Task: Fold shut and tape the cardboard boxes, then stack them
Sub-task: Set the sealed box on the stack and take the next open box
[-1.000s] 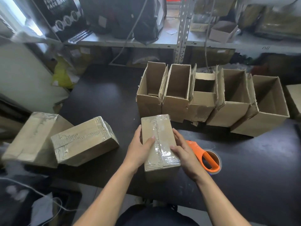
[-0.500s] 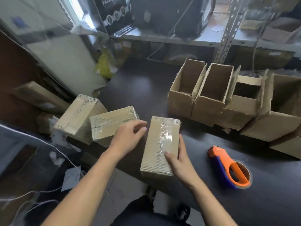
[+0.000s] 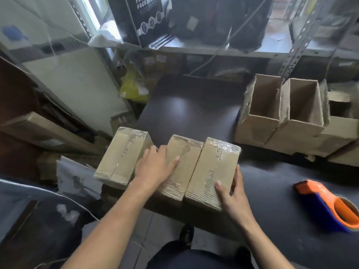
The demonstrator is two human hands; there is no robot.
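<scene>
Boxes line up at the near-left edge of the dark table (image 3: 194,113): the newly taped box (image 3: 211,169) sits flush against the middle box (image 3: 184,158), long axis running away from the person, the left box (image 3: 122,154) just beyond. Right hand (image 3: 232,199) grips the taped box's near right corner, thumb on top, while the left hand (image 3: 155,166) lies flat and relaxed on the middle one, so stacking looks like the right hand's lift leftward. Black carton (image 3: 143,18) on the shelf reads "FULL FACE MASK"; tape dispenser (image 3: 326,208) waits right.
</scene>
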